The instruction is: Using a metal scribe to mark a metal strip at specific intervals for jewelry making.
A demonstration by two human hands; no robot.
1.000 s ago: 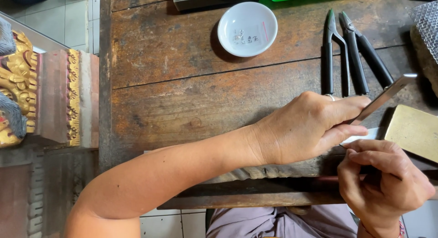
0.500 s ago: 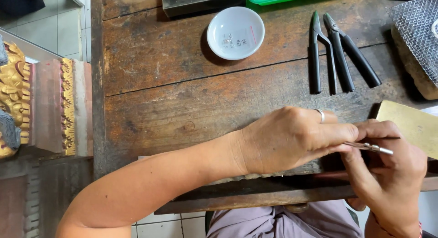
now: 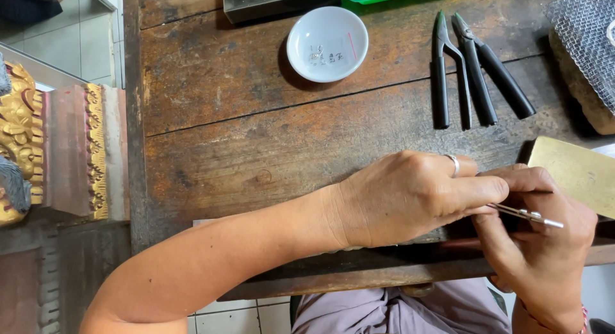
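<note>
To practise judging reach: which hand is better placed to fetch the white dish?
Probably the left hand: it lies nearer the white dish, while the right hand sits farther off, at the near edge of the table.

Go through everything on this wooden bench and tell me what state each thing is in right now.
Left hand: pinching the thin silver metal tool.
Right hand: gripping the same tool from below.
Small white round dish: upright, tiny silver pieces inside.
Two black-handled pliers: lying flat, untouched.
Wire mesh block: resting at bench edge.
</note>
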